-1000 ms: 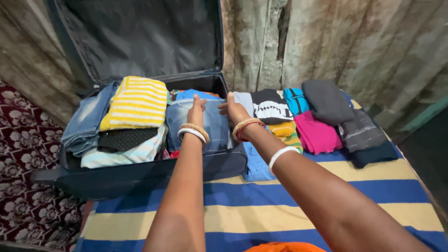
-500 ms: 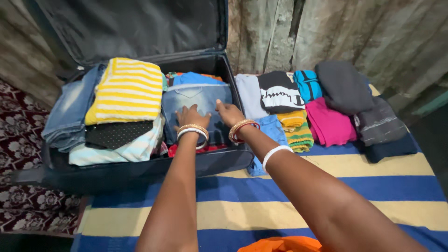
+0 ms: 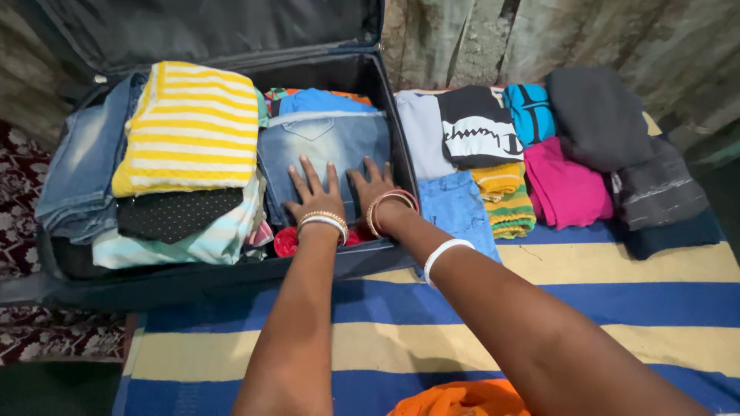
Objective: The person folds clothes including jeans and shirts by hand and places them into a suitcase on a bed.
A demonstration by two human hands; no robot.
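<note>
Both your left hand (image 3: pixel 312 191) and right hand (image 3: pixel 371 187) lie flat, fingers spread, gripping nothing, on the folded jeans (image 3: pixel 324 150) in the nearly full suitcase (image 3: pixel 193 281), while folded clothes (image 3: pixel 539 146) wait on the bed (image 3: pixel 617 308).

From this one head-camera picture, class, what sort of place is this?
Probably a room in a home: a dark soft-sided suitcase lies open on a blue-and-cream striped cloth, folded clothes beside it, a rough wall behind.

Packed tight inside the suitcase (image 3: pixel 370 258), folded jeans (image 3: pixel 324 146) hemmed by its right wall and the yellow striped top (image 3: pixel 189 127); open striped bedspread (image 3: pixel 617 300) in front of the clothes row.
</note>
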